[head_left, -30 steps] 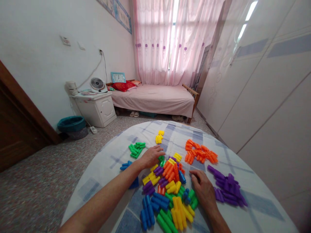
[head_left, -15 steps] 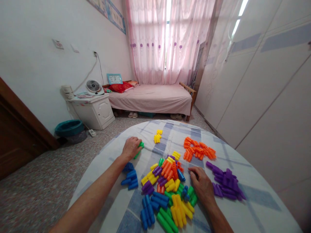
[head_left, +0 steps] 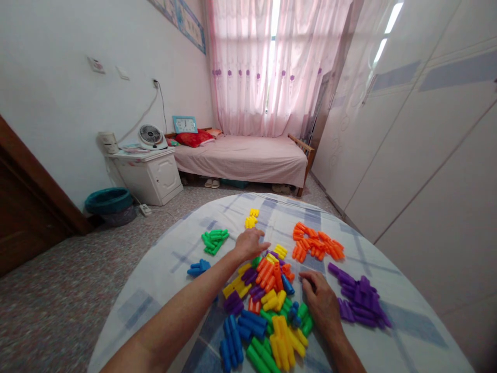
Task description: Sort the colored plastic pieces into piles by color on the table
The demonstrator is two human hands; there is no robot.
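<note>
My left hand (head_left: 249,244) hovers over the far edge of the mixed pile, fingers apart, with nothing visible in it. Just beyond it lies a small group of yellow plastic tube blocks (head_left: 251,222). My right hand (head_left: 319,295) rests on the table beside the pile, its fingers curled; whether they hold anything is hidden. The mixed pile has orange blocks (head_left: 267,273), yellow blocks (head_left: 282,336), blue blocks (head_left: 232,342), green blocks (head_left: 263,355) and purple blocks (head_left: 233,302). Single-colour groups lie around it: green (head_left: 215,240), blue (head_left: 199,267), orange (head_left: 316,242) and purple (head_left: 363,298).
A checked cloth covers the round table (head_left: 407,311). Beyond it stand a pink-sheeted bed (head_left: 248,153), a white cabinet (head_left: 155,176) with a fan (head_left: 151,135), and a teal-lined bin (head_left: 111,202). White wardrobe doors (head_left: 419,155) rise at the right.
My left hand has moved right from the green group to above the mixed pile, leaving the green blocks on the table. My right hand stays in about the same place.
</note>
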